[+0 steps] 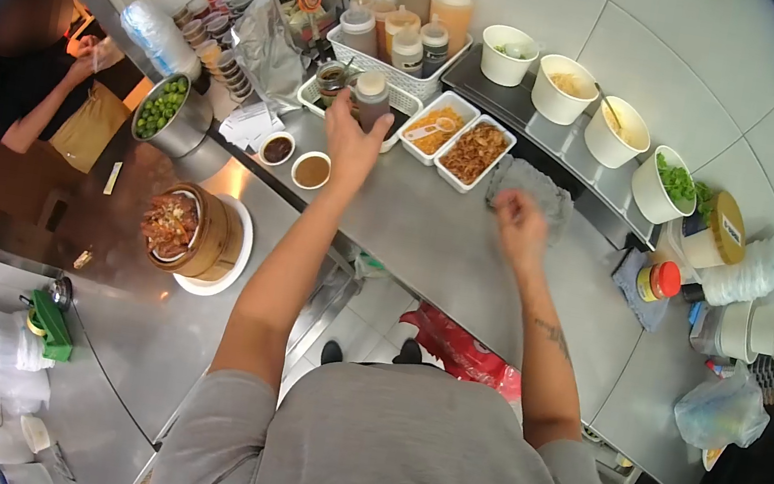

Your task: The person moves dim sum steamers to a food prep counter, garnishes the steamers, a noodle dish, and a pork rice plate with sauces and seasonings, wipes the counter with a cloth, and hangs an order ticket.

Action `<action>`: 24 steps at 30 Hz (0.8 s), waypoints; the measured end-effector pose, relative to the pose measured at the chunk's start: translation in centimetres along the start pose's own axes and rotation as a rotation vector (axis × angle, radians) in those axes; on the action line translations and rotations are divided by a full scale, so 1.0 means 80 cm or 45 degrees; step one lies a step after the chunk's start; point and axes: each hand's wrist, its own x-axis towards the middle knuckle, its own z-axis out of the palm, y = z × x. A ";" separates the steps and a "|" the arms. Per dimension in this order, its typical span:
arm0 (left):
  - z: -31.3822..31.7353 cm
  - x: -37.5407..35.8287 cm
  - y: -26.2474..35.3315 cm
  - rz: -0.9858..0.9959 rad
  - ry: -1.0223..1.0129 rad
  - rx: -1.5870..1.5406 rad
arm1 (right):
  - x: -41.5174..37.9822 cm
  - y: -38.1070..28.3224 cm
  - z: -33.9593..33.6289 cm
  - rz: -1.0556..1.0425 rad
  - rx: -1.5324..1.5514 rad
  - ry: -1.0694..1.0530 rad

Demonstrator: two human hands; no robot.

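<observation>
Presently, the left hand [352,143] is reaching to the far side of the steel counter [392,210], and it is bent around a capped sauce bottle [370,115]. The thumb lies at the right side of the bottle and the fingers at its left side, so the hand is open only about as wide as the bottle and seems to have hold of it. The bottle is nearly upright at the white plastic basket [405,101]; whether its bottom rests inside or is lifted, I cannot tell. Just left of these fingers is a glass jar [331,79].

The right hand [519,225] is beside or above a grey cloth [538,193]. Its fingers are loosely curled and blurred, and I cannot tell if they touch or pinch something.

Between the two hands, a little farther, are a tub of shredded yellow topping [433,128] and a tub of fried brown topping [475,153], side by side. Nearer and to the left are two small sauce cups, one dark [276,149] and one light brown [311,169]. Farther left, a bamboo steamer [217,240] stands on a white plate [236,277].

In my judgement, the step in hand is the handling of this bottle at the basket. Moving it calls for a steady hold, with the base kept clear of the rim and the jar.
</observation>
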 end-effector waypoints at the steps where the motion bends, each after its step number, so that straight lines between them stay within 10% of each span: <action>1: 0.012 0.008 -0.005 0.038 0.021 0.070 | 0.014 0.007 -0.018 -0.104 -0.350 0.132; 11: 0.028 0.016 -0.023 0.110 0.105 -0.106 | 0.012 0.088 -0.060 0.209 -0.467 0.022; 17: -0.157 -0.008 0.086 -0.051 -0.033 -0.429 | 0.014 0.078 -0.064 0.041 -0.297 0.237; 24: -0.422 -0.034 0.120 -0.104 -0.548 0.699 | -0.022 -0.119 0.065 0.422 0.658 -0.670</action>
